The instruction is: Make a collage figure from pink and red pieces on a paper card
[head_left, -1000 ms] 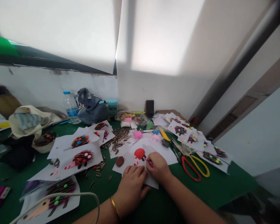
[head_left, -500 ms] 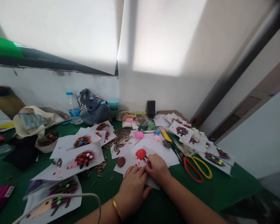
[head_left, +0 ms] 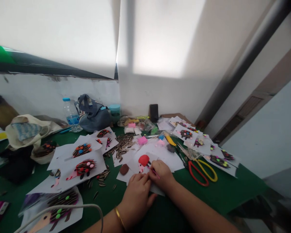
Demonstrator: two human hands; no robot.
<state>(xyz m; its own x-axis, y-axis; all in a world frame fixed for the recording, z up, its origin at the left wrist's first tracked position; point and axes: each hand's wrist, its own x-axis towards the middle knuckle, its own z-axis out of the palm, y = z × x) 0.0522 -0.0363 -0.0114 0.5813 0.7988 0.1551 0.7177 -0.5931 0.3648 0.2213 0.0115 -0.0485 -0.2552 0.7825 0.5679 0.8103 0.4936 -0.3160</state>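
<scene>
On a white sheet of paper in front of me is a small clay hedgehog with a red back, a pink face and dark feet. My right hand is closed round a thin pink stick-like tool; its tip is at the hedgehog's lower right side, partly hidden by the fingers. My left hand lies flat on the paper's near edge, its fingers stretched out just below the figure. A brown lump of clay sits left of the hedgehog. Pink clay lies behind it.
Scissors with red and yellow handles lie right of my hand, near a yellow knife. Sunflower seeds are heaped at the centre-left. Finished hedgehog sheets flank both sides. A cable crosses the front left.
The view has shifted slightly, so the table's things sit a little further left. Both hands keep nearly the same place at the hedgehog, the right still gripping the pink tool.
</scene>
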